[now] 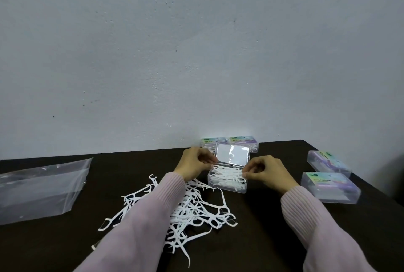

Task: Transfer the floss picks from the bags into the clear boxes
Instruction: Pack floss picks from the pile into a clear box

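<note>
The open clear box (227, 181) is set on the dark table (262, 239) toward its far edge, with its lid (232, 154) raised at the back and its long axis running left to right across the view. A bundle of floss picks (226, 174) is laid lengthwise along that axis, just above or on the picks already in the box; which of the two cannot be told. The bundle is pinched at its left end by the curled fingers of the left hand (195, 163) and at its right end by those of the right hand (267, 170). Both hands are equally near the box. The loose pile of picks (196, 210) lies nearer the front edge, under the left forearm, so the left hand is judged closer for the next pick-up. The empty bag (41, 190) lies at the left edge; closed boxes (330, 186) are placed at the right edge.
</note>
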`<state>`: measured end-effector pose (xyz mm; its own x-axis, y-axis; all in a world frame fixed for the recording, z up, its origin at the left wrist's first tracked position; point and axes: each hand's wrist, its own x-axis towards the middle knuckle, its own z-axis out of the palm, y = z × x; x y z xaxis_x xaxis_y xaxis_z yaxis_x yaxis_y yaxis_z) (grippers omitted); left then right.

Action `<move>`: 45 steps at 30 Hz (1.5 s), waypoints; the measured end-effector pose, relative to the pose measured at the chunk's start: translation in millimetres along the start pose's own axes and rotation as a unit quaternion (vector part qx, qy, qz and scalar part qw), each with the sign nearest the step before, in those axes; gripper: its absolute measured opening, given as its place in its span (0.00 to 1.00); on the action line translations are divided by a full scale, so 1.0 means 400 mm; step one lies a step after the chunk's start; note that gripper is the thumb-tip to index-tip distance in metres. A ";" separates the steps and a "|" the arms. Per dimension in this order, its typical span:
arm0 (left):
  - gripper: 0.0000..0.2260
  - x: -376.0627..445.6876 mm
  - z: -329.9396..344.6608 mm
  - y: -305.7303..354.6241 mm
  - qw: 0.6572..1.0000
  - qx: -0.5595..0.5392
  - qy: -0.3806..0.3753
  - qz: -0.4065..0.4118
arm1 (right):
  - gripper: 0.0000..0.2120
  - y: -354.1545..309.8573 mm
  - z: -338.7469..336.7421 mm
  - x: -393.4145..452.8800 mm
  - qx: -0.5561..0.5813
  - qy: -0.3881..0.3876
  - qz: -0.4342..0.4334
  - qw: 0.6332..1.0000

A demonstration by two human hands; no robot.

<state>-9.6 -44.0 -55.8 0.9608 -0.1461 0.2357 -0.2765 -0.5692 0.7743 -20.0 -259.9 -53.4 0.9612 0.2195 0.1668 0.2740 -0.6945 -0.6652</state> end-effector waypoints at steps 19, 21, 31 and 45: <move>0.06 -0.004 0.012 -0.005 0.999 0.023 0.024 0.019 | 0.11 0.016 0.007 0.009 -0.059 0.017 -0.017 0.998; 0.07 -0.004 0.015 -0.009 0.999 0.034 0.009 0.017 | 0.10 0.016 0.009 0.008 -0.067 0.010 -0.017 0.998; 0.05 -0.007 0.022 -0.004 0.997 0.060 0.016 0.047 | 0.04 0.015 0.007 0.006 -0.033 0.010 -0.004 0.999; 0.06 -0.008 0.035 0.002 0.995 0.081 -0.043 0.044 | 0.04 0.003 0.004 0.002 -0.108 0.033 -0.020 0.993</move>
<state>-12.4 -55.3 -63.8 0.9334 -0.2660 0.2410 -0.3588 -0.6730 0.6468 -19.0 -259.6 -55.2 0.9472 0.2096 0.2426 0.3058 -0.8182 -0.4868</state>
